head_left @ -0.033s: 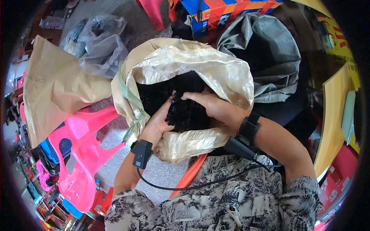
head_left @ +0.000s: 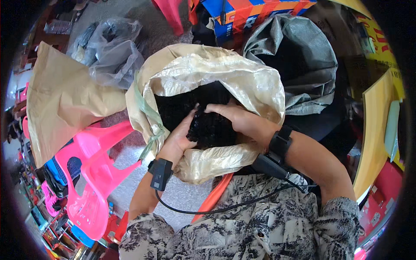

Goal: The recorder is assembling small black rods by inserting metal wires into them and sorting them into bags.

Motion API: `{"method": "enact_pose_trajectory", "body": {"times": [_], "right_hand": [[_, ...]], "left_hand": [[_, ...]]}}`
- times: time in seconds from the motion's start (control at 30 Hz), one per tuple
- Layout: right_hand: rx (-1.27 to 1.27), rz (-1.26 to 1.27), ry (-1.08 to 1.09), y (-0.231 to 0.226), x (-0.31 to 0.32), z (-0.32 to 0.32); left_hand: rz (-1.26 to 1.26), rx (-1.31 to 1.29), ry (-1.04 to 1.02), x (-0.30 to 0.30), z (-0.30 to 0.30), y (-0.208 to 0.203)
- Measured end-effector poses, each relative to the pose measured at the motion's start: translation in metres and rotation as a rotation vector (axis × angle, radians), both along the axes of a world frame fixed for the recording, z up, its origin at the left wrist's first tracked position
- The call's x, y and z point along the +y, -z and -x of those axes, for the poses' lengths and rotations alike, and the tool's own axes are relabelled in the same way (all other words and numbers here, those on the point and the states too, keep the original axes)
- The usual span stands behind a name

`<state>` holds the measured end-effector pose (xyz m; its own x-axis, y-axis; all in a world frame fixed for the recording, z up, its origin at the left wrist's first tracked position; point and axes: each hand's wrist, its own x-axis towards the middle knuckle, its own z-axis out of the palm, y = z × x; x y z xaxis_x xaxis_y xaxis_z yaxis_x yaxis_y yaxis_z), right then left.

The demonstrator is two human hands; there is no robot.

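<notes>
A beige woven sack (head_left: 260, 82) stands with its mouth rolled outward in front of me. Inside lies a dark mass of small, crinkly black pieces (head_left: 212, 128), whose kind I cannot make out. Both hands reach into the sack from its near side. My left hand (head_left: 177, 142) is curved round the left side of a black clump, thumb and fingertips spread along it. Opposite it, my right hand (head_left: 232, 113) presses in from the right, its thumb pointing left and its other fingers buried in the black. The two hands hold the clump between them.
A grey woven sack (head_left: 318, 56) stands open at the right, behind the beige one. On the left are a pink plastic stool (head_left: 89, 147), a brown paper sheet or bag (head_left: 69, 99) and clear plastic bags (head_left: 117, 56). A blue and orange box (head_left: 242, 17) is at the back.
</notes>
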<state>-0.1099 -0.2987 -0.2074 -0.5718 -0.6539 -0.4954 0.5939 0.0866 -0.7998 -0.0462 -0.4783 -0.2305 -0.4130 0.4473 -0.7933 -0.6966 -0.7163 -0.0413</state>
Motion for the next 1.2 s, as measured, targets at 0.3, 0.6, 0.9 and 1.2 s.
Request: {"method": "enact_pose_trajectory", "body": {"times": [0.3, 0.6, 0.9, 1.2], "right_hand": [[-0.741, -0.044, 0.25, -0.019, -0.008, -0.013], [-0.76, 0.051, 0.228, -0.028, -0.002, -0.011], [-0.737, 0.041, 0.274, -0.034, 0.0, -0.013], [-0.345, 0.268, 0.166, 0.001, 0.013, -0.025]], "left_hand": [[0.288, -0.032, 0.124, 0.013, -0.006, -0.057], [0.56, 0.071, 0.41, 0.016, 0.011, -0.074], [0.227, -0.036, 0.137, 0.011, 0.003, -0.049], [0.157, -0.027, 0.123, 0.02, 0.008, -0.043]]}}
